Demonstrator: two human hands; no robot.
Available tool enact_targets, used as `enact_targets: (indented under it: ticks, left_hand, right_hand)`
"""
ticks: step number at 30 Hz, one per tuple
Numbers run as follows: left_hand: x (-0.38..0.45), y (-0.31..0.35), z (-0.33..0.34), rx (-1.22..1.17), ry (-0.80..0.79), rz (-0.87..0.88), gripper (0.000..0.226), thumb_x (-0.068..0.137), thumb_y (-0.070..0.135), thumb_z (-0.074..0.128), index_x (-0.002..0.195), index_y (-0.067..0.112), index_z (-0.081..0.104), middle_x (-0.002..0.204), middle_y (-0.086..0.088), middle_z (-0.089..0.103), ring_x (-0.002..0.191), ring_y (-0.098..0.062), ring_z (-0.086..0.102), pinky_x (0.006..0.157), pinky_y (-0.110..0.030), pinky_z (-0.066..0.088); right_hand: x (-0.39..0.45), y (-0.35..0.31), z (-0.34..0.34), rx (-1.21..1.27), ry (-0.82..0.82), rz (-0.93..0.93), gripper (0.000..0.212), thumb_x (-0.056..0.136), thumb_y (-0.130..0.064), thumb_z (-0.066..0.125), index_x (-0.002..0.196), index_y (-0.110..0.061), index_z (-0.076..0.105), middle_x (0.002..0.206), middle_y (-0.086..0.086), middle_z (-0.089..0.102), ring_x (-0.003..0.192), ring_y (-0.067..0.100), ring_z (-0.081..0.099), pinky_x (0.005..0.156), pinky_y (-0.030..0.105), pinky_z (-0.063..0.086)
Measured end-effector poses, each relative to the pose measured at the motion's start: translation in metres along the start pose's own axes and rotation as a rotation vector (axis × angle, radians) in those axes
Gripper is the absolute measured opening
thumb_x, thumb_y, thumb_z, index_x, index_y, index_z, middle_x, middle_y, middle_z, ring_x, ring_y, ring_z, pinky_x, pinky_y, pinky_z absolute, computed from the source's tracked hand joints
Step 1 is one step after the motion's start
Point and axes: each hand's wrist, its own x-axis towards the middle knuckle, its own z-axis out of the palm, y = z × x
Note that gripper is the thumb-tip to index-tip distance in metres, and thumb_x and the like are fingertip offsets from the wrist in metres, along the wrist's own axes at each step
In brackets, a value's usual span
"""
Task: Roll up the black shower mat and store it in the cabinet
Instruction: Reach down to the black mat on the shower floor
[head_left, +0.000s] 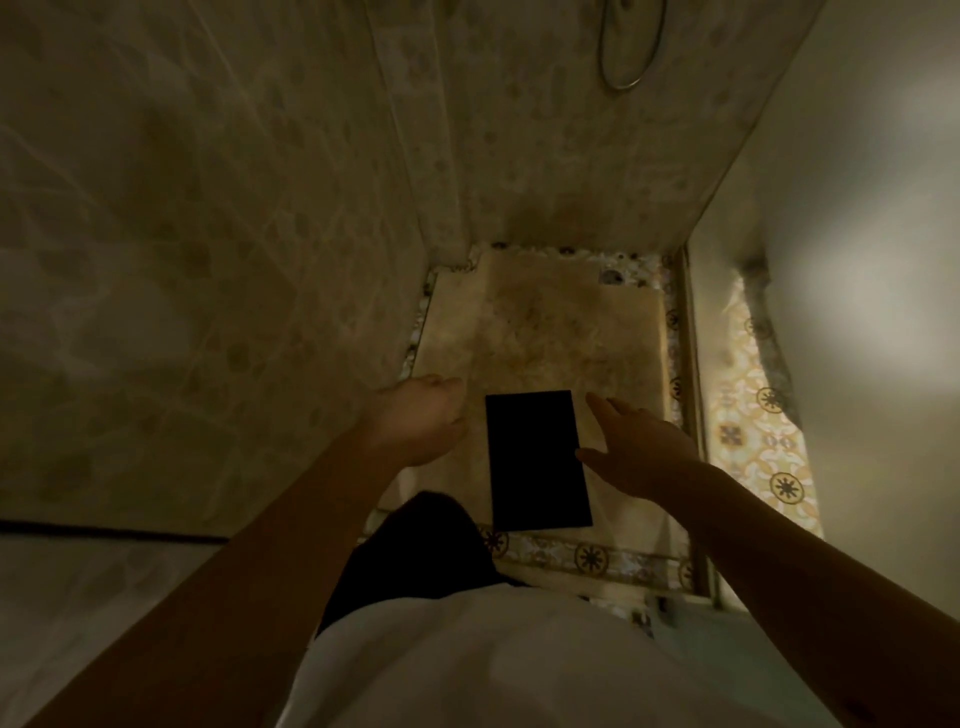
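A flat black rectangular shower mat (537, 460) lies unrolled on the beige shower floor (545, 322), straight below me. My left hand (423, 421) hovers just left of the mat with loosely curled fingers, holding nothing. My right hand (636, 447) is spread at the mat's right edge, fingers apart, thumb close to the mat's side. I cannot tell whether either hand touches the mat. No cabinet is in view.
Tiled walls (208, 260) close in on the left and behind the floor. A patterned tile border (592, 558) runs along the near edge of the floor. A shower door frame (693, 395) stands on the right, with patterned floor tiles (763, 441) beyond. A hose loop (631, 47) hangs above.
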Motion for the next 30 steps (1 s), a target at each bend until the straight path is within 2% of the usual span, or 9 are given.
enact_targets:
  ticks: [6,12,16,19,22,25,30]
  left_hand:
    - [0.062,-0.008,-0.021,-0.023,0.027,0.006,0.049,0.092,0.049,0.045,0.131,0.019,0.052,0.133,-0.007,0.056,0.119,-0.026,0.054,0.096,-0.041,0.047]
    - [0.161,-0.043,-0.047,-0.073,0.035,0.028,0.05,0.093,0.048,0.047,0.134,0.02,0.05,0.138,-0.005,0.052,0.123,-0.025,0.05,0.097,-0.039,0.042]
    - [0.235,-0.087,-0.077,-0.091,-0.037,0.062,0.062,0.095,0.048,0.045,0.149,0.023,0.03,0.151,-0.007,0.038,0.133,-0.028,0.041,0.105,-0.042,0.037]
    - [0.279,-0.119,-0.105,-0.075,-0.083,0.055,0.069,0.093,0.053,0.043,0.153,0.028,0.017,0.16,-0.006,0.023,0.142,-0.028,0.03,0.11,-0.046,0.032]
    - [0.317,-0.144,-0.132,-0.004,-0.069,0.063,0.071,0.093,0.055,0.042,0.153,0.026,0.017,0.159,-0.007,0.023,0.141,-0.03,0.03,0.11,-0.048,0.033]
    - [0.357,-0.161,-0.159,0.042,-0.065,0.06,0.071,0.091,0.058,0.04,0.152,0.027,0.02,0.157,-0.008,0.026,0.139,-0.031,0.031,0.109,-0.05,0.034]
    - [0.403,-0.168,-0.186,0.059,-0.058,0.091,0.076,0.091,0.062,0.039,0.154,0.027,0.014,0.161,-0.009,0.017,0.144,-0.032,0.023,0.113,-0.051,0.028]
  right_hand:
    - [0.052,0.014,-0.019,0.028,0.009,0.022,0.083,0.088,-0.056,0.051,0.153,-0.024,0.011,0.151,0.003,0.037,0.128,0.029,0.046,0.09,0.039,0.046]
    - [0.14,0.015,-0.036,0.052,-0.021,0.052,0.084,0.087,-0.056,0.053,0.152,-0.027,0.008,0.15,0.004,0.038,0.128,0.029,0.047,0.09,0.043,0.049]
    - [0.22,0.001,-0.066,0.09,-0.043,0.104,0.084,0.088,-0.053,0.054,0.152,-0.026,0.007,0.15,0.006,0.039,0.128,0.031,0.046,0.095,0.048,0.048]
    - [0.275,-0.014,-0.099,0.118,-0.048,0.133,0.084,0.088,-0.052,0.054,0.152,-0.023,0.009,0.148,0.008,0.04,0.125,0.031,0.049,0.096,0.047,0.047]
    - [0.318,-0.023,-0.127,0.107,-0.045,0.15,0.082,0.089,-0.053,0.054,0.152,-0.022,0.011,0.148,0.009,0.041,0.12,0.031,0.053,0.094,0.046,0.049]
    - [0.355,-0.028,-0.15,0.082,-0.041,0.174,0.08,0.088,-0.056,0.053,0.151,-0.023,0.017,0.148,0.008,0.04,0.123,0.032,0.05,0.095,0.046,0.048]
    - [0.398,-0.025,-0.176,0.04,-0.056,0.172,0.074,0.086,-0.059,0.05,0.147,-0.023,0.027,0.146,0.006,0.042,0.124,0.03,0.049,0.094,0.045,0.049]
